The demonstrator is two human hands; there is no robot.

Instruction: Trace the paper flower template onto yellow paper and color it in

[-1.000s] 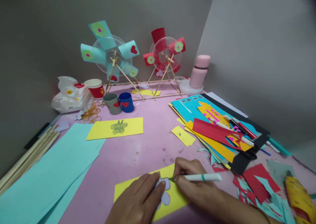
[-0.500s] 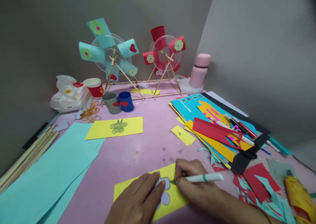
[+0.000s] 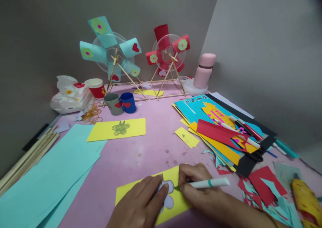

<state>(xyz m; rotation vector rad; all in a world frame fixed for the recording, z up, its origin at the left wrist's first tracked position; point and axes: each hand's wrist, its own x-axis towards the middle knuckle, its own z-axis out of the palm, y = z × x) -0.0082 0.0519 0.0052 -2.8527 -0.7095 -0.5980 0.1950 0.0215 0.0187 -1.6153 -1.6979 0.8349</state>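
Pressing down at the bottom centre of the frame, the left hand point(image 3: 139, 204) lies flat. Its fingers are together and stretched toward the upper right, the tips pinning a pale lilac flower cut-out point(image 3: 169, 201) onto a yellow card point(image 3: 125, 192). Just to its right, the right hand point(image 3: 201, 187) is curled closed around a white marker point(image 3: 211, 182), thumb and forefinger pinching near the tip, with the forearm running off toward the lower right corner. The yellow card lies tilted on the pink table point(image 3: 141, 154), partly under both hands. The white marker, ringed by a teal band, lies almost level with its blunt end pointing right and its green tip on the card at the flower's right edge. Two rounded, dark-outlined petals show beside the left fingertips.
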